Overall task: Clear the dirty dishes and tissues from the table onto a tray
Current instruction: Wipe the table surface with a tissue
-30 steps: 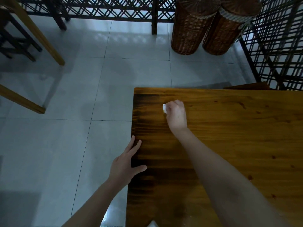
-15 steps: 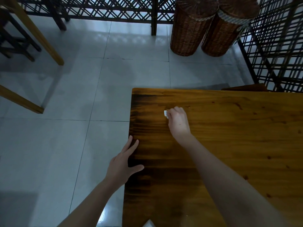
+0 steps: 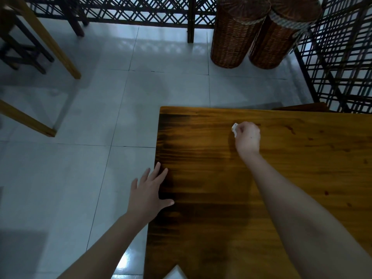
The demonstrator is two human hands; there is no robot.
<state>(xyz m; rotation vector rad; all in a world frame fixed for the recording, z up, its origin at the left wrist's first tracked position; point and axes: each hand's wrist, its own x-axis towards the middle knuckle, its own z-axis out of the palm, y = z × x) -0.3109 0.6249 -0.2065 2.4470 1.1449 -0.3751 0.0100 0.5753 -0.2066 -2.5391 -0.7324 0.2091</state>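
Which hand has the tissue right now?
The right hand, fisted on the tissue over the table. The left hand lies flat and open at the table's edge.

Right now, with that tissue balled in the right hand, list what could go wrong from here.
1. Only a corner of the tissue shows past the closed right hand; a loose scrap could drop back onto the wooden table or the tiled floor.
2. No tray is in view, so the carry may be long.
3. The left hand rests flat at the table's edge and could slip off if leaned on.
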